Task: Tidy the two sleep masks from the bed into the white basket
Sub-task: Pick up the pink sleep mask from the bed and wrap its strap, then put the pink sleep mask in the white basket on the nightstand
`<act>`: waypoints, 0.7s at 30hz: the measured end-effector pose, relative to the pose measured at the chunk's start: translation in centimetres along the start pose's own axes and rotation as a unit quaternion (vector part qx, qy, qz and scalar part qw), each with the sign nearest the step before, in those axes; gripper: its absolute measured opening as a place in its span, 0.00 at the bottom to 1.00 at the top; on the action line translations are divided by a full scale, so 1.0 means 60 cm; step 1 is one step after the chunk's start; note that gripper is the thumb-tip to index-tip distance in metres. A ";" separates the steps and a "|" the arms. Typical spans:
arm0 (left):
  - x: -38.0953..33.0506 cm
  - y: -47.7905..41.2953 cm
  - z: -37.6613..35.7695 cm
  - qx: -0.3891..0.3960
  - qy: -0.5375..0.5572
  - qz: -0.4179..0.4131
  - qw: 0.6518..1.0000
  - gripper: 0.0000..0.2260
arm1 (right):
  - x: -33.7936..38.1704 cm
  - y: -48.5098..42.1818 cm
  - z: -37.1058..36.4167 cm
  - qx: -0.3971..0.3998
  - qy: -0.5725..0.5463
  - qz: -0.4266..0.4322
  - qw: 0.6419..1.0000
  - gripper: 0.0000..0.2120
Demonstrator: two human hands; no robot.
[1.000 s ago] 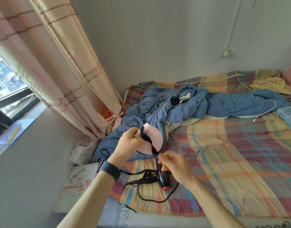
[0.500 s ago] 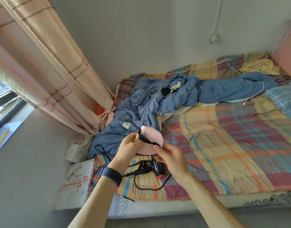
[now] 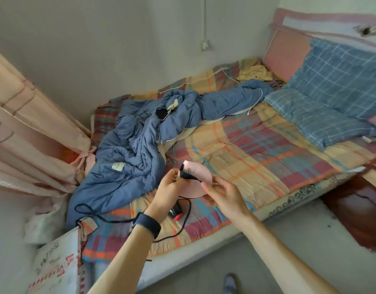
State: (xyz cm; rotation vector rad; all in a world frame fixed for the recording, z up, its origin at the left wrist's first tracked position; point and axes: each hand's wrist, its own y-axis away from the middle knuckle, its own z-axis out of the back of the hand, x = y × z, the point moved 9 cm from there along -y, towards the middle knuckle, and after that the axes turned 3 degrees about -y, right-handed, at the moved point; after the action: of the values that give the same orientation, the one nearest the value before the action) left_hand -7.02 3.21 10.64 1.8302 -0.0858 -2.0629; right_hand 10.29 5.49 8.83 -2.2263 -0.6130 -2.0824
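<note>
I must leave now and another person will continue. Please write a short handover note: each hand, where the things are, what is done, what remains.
Left hand: pinches the black strap end of the pink sleep mask, held above the bed.
Right hand: grips the mask's other side.
Second mask: not clearly identifiable.
White basket: not in view.
Done: one mask is picked up.
Left: find the basket, drop this mask in, then find the second one.

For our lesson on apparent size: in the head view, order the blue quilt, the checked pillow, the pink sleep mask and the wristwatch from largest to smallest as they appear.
1. Blue quilt
2. Checked pillow
3. Pink sleep mask, held in both hands near the camera
4. Wristwatch; it looks only somewhat smaller than the mask, which the hands partly cover, so that ranking is unsure.
</note>
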 end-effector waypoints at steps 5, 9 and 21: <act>0.019 -0.010 -0.158 0.108 -0.097 -0.027 0.989 0.05 | -0.026 0.059 0.168 -0.164 0.151 0.031 0.974 0.14; 0.005 -0.017 -0.308 0.189 -0.235 -0.067 0.951 0.04 | -0.029 0.110 0.311 -0.242 0.216 0.005 0.946 0.19; -0.140 -0.067 -0.872 0.262 -0.511 -0.290 0.766 0.18 | 0.054 0.248 0.848 -0.455 0.364 0.008 0.813 0.04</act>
State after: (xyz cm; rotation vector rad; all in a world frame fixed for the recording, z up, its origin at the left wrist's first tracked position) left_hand 43.33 20.23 9.55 0.6897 -0.4684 -3.5592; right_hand 63.35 7.23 10.33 -1.2907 0.5808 -3.3287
